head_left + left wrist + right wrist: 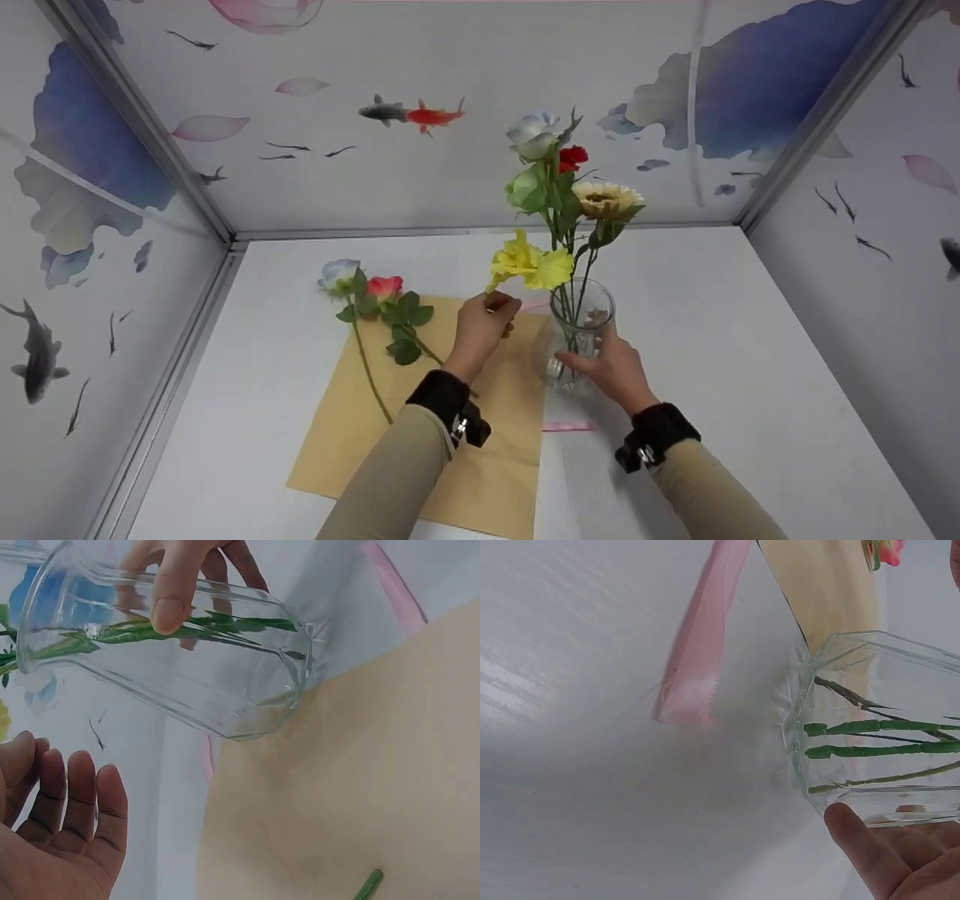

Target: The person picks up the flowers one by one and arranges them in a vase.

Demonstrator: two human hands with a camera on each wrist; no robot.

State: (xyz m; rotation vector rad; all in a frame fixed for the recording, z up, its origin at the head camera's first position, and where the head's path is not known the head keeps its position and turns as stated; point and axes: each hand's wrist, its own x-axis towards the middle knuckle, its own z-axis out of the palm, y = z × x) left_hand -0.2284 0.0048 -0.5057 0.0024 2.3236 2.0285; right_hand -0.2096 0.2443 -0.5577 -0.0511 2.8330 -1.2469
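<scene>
A clear glass vase [559, 334] stands upright, green stems inside it showing through the wall in both wrist views. My right hand [611, 367] grips its side, thumb toward me and fingers round the far side. Above the rim rise a pale blue rose [534, 136], a green rose [526, 189], a red flower [573, 158] and a cream daisy-like flower [609, 201]. A yellow flower [531, 264] leans out to the left. Just below its petals is my left hand [482, 330], fingers loosely bent and thumb near the index fingertip; nothing shows between them.
Brown wrapping paper [495, 465] covers the table's left middle. A pale blue rose [339, 276] and a pink rose [385, 287] lie across it with their stems toward me. Pink ribbon [570, 427] lies by the vase. Printed panels [487, 45] enclose the white table [712, 337].
</scene>
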